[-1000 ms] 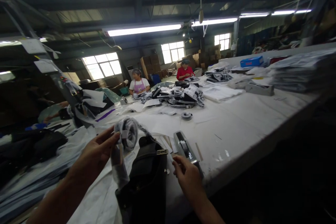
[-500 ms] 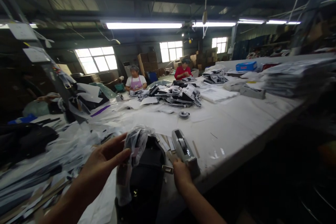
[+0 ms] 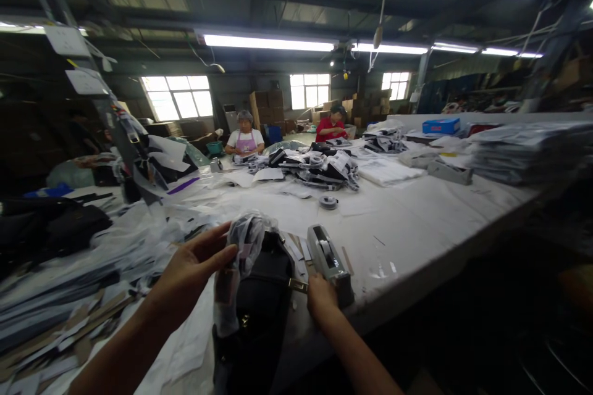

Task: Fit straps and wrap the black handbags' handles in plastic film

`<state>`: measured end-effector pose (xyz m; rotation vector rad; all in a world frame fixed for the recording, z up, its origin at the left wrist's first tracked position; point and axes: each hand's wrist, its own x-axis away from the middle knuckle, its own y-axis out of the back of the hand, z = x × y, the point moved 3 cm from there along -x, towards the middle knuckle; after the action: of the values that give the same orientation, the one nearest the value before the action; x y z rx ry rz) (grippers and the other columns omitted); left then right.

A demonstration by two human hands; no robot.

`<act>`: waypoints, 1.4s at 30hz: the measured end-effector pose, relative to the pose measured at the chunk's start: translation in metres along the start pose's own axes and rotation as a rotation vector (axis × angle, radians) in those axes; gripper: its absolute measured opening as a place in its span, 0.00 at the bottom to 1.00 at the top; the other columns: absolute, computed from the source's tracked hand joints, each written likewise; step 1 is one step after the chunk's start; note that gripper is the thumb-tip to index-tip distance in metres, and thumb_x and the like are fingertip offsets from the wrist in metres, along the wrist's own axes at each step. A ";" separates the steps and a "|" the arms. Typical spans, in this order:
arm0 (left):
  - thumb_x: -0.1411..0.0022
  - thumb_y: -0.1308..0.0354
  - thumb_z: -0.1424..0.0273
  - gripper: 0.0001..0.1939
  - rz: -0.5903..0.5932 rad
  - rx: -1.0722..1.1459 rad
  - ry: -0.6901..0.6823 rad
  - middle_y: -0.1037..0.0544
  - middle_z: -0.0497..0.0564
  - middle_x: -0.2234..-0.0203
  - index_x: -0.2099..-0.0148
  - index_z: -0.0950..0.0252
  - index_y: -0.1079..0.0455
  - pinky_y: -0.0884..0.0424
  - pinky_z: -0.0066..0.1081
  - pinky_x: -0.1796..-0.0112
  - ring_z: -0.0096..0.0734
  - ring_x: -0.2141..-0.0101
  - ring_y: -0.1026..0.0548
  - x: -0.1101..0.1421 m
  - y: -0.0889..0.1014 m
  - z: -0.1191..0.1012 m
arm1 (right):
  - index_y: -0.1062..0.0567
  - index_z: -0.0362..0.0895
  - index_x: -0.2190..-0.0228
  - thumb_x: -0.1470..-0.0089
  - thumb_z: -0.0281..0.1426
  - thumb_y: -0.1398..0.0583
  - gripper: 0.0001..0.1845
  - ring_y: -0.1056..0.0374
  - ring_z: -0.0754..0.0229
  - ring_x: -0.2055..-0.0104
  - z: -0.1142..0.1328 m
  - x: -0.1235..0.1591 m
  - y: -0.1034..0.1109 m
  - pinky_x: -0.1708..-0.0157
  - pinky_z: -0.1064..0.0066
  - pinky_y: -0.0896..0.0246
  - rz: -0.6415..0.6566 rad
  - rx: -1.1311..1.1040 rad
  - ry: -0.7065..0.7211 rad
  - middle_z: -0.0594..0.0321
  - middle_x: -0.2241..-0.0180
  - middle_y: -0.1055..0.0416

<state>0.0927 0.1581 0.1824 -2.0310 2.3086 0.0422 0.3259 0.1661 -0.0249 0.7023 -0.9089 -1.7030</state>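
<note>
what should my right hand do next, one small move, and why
Probably swing the clasp over the bag with the right hand: it juts past the bag's edge beside that hand, and the gold fitting on the bag lies uncovered.

From my remote seat I have the left hand point(image 3: 197, 265) gripping a plastic-wrapped strap point(image 3: 249, 239) at the black bag point(image 3: 263, 299), right hand point(image 3: 323, 301) beside the tape dispenser point(image 3: 323, 245).

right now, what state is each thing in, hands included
left hand, pinching the wrapped strap
right hand, fingers curled, grip hidden
wrapped strap, bundled in translucent wrapping
black bag, partly covered by the strap
metal clasp, sticking out toward the right hand
tape dispenser, upright
loose roll, lying flat
tube lights, lit
</note>
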 end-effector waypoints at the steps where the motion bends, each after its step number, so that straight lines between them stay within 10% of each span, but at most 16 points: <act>1: 0.53 0.26 0.64 0.33 0.007 0.002 -0.004 0.17 0.55 0.56 0.44 0.62 0.27 0.24 0.26 0.62 0.44 0.54 0.20 0.001 0.001 0.000 | 0.24 0.40 0.61 0.40 0.29 0.37 0.06 0.25 0.58 0.62 0.002 0.001 0.001 0.62 0.64 0.27 0.018 0.032 -0.008 0.57 0.59 0.23; 20: 0.54 0.26 0.62 0.34 -0.023 0.012 0.018 0.16 0.54 0.57 0.44 0.61 0.27 0.25 0.29 0.57 0.45 0.52 0.21 0.003 0.004 0.000 | 0.18 0.43 0.71 0.46 0.21 0.43 0.13 0.24 0.45 0.61 0.008 0.010 0.024 0.68 0.64 0.37 0.037 0.141 0.070 0.48 0.67 0.20; 28: 0.55 0.26 0.60 0.34 -0.043 0.004 0.020 0.18 0.56 0.53 0.44 0.62 0.27 0.27 0.35 0.52 0.49 0.50 0.23 0.002 -0.002 -0.004 | 0.18 0.48 0.67 0.39 0.26 0.46 0.16 0.25 0.54 0.64 0.020 0.014 0.075 0.66 0.67 0.37 -0.177 -0.013 0.171 0.59 0.61 0.21; 32: 0.52 0.27 0.61 0.32 -0.035 0.000 0.005 0.18 0.56 0.53 0.44 0.61 0.27 0.28 0.33 0.51 0.47 0.50 0.23 0.000 -0.004 -0.001 | 0.19 0.49 0.63 0.39 0.32 0.42 0.10 0.30 0.52 0.50 0.032 0.020 0.113 0.49 0.65 0.40 -0.286 -0.164 0.275 0.61 0.57 0.21; 37: 0.51 0.28 0.62 0.33 0.024 0.038 -0.009 0.18 0.56 0.54 0.43 0.63 0.28 0.27 0.34 0.53 0.47 0.53 0.21 -0.001 -0.012 -0.001 | 0.20 0.45 0.64 0.41 0.40 0.41 0.13 0.24 0.53 0.66 0.052 0.029 0.133 0.65 0.67 0.31 0.049 -0.736 0.381 0.59 0.68 0.20; 42: 0.51 0.28 0.62 0.31 0.057 -0.016 -0.030 0.17 0.56 0.56 0.44 0.63 0.27 0.27 0.34 0.54 0.47 0.54 0.21 0.005 -0.020 -0.006 | 0.19 0.44 0.66 0.44 0.38 0.40 0.12 0.28 0.58 0.78 0.075 0.032 0.131 0.77 0.72 0.37 0.234 -0.811 0.392 0.62 0.74 0.22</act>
<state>0.1118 0.1497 0.1889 -1.9577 2.3549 0.0930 0.3231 0.1303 0.1254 0.3321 0.0082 -1.4728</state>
